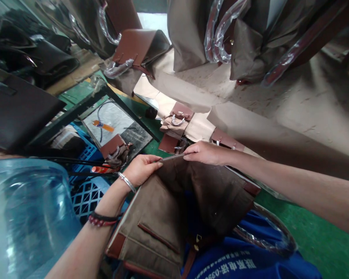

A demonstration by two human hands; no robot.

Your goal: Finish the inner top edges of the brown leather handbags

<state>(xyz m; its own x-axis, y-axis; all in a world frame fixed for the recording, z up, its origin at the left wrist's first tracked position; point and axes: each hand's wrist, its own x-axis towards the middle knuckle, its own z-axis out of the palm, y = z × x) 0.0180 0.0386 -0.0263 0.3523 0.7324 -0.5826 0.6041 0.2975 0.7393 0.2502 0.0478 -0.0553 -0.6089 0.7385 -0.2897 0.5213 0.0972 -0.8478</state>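
Across my lap, over a blue apron with white lettering, lies a brown handbag with reddish-brown trim. My left hand, with a silver bangle at the wrist, pinches the bag's upper edge between thumb and fingers. A short way to the right, my right hand pinches the same edge, so the strip between both hands is drawn straight. A slit pocket with brown trim shows on the bag's lining. The bag's plastic-wrapped handle curves out at the right, and a strap with a gold buckle hangs at its lower middle.
A large translucent blue container stands close on my left, beside a blue plastic crate. An orange-handled tool lies on a dark-framed stand. Several brown bags, including a flapped one, occupy the paper-covered surface ahead.
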